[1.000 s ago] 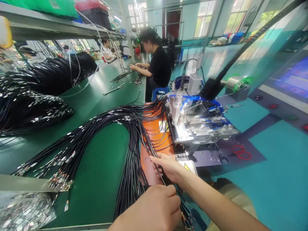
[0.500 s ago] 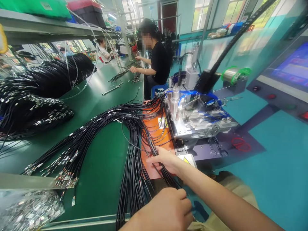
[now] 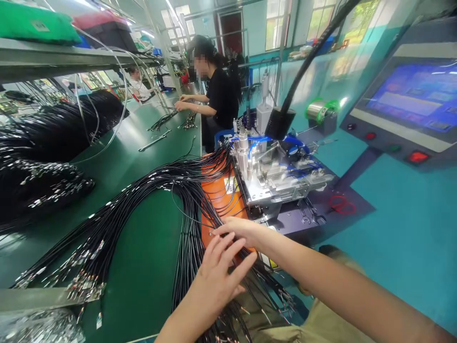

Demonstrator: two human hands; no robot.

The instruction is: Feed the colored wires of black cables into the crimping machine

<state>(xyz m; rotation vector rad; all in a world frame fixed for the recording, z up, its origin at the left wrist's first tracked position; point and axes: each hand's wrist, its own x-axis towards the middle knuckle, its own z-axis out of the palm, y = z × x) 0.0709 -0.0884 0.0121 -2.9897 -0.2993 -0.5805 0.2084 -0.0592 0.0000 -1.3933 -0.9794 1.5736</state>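
A long bundle of thin black wires arcs across the green workbench, with crimped metal terminals at its near left ends. Other wire ends hang off the bench edge below my hands. My left hand hovers at the bundle with fingers spread, gripping nothing. My right hand lies over the wires, fingertips near the orange mat. Whether its fingers close around any wires is hidden.
A crimping machine with blue air tubes stands beyond the mat. Heaps of black wire lie at left under a shelf. A seated co-worker handles wires farther along the bench. A control screen is at right.
My left hand has opened and lifted from its closed hold on the wires. The whole scene has shifted left in the frame, and the wire ends below my hands have spread.
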